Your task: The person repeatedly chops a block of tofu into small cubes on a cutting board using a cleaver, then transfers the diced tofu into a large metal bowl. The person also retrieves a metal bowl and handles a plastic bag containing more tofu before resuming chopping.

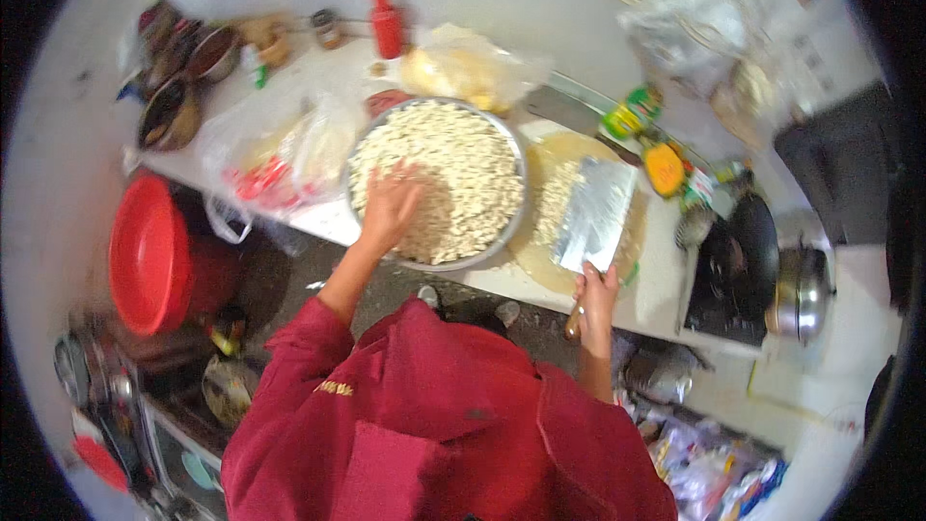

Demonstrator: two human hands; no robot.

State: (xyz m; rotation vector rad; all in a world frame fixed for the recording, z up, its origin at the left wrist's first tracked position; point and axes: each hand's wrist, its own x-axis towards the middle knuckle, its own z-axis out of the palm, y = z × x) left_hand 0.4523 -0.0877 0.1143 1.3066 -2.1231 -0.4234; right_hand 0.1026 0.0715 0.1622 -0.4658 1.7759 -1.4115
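Observation:
My left hand [394, 202] rests on the heap of small pale chopped pieces [463, 159], its fingers apart and partly sunk from sight. A wide metal basin [522, 192] holds the heap nearly to its rim. In my right hand [599, 297] is the wooden handle of a cleaver [597, 210], whose broad blade lies over a round cutting board [539, 260]. More pale chopped bits [555, 192] are on the board, left of the blade. What exactly the pieces are, I cannot tell.
Behind the basin stand a red bottle [386, 25] and a plastic bag of yellowish food [456, 72]. Another plastic bag [282, 152] lies to the left. Right of the board are a cut pumpkin [663, 168], a black wok [752, 246] and a steel pot [803, 297]. Red basins [148, 253] stand lower left.

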